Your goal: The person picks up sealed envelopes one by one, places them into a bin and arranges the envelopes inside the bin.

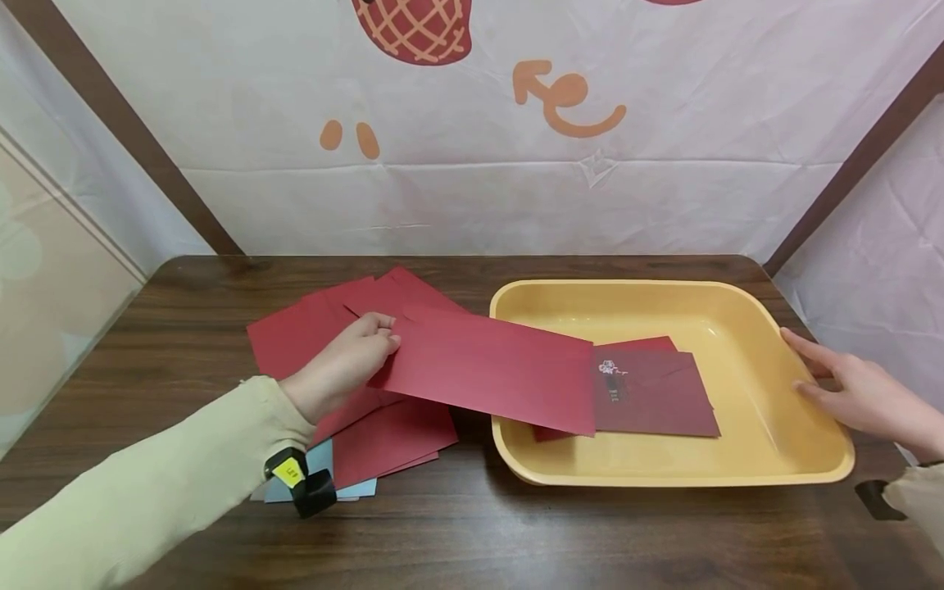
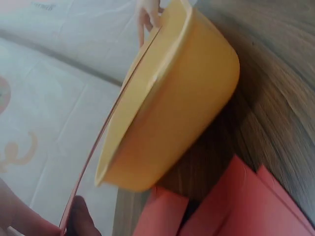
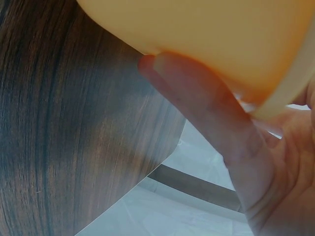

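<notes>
My left hand (image 1: 350, 360) pinches a red envelope (image 1: 494, 369) by its left end, thumb on top in the head view. The envelope's right end reaches over the left rim of a yellow plastic basin (image 1: 752, 471); in the left wrist view the envelope (image 2: 101, 132) is seen edge-on. Inside the basin lie a dark maroon envelope (image 1: 656, 401) with silver print and a red one (image 1: 652, 344) partly beneath it. My right hand (image 1: 863, 397) grips the basin's right side; in the right wrist view a finger (image 3: 202, 98) lies against its outer wall.
Left of the basin, several red envelopes (image 1: 398, 442) lie in an overlapping pile, with light blue paper (image 1: 356, 489) under its near edge. The dark wooden table (image 1: 516, 541) backs onto a printed white curtain (image 1: 472, 205).
</notes>
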Demonstrator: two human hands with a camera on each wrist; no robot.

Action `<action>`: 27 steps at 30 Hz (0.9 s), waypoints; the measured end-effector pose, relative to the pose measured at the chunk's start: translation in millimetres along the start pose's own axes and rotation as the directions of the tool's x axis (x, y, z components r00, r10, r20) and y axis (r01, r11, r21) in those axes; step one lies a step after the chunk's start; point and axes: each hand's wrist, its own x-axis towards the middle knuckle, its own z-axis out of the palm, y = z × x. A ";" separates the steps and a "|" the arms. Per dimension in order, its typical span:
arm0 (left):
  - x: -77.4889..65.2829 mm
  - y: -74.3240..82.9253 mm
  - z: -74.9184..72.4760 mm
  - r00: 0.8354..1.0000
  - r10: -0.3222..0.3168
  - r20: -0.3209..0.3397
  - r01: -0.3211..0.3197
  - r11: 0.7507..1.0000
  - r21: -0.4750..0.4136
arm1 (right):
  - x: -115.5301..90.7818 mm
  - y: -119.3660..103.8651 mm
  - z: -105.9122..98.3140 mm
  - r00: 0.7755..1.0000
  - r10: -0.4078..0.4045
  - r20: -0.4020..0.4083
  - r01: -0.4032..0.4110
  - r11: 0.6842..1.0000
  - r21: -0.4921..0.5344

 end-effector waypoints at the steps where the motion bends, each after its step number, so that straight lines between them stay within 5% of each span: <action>1: 0.3 2.1 2.5 1.000 0.008 0.012 -0.008 1.000 0.000 | 0.0 0.1 -0.1 1.000 0.000 -0.001 0.000 1.000 -0.002; 16: 13.6 40.2 65.1 0.972 0.127 0.196 -0.093 0.980 -0.174 | -0.2 0.4 1.6 0.999 -0.015 -0.031 0.015 1.000 -0.015; 27: 31.9 47.2 99.0 0.971 0.128 0.203 -0.102 0.985 -0.136 | 0.1 -0.8 1.1 1.000 0.000 -0.018 0.000 1.000 0.002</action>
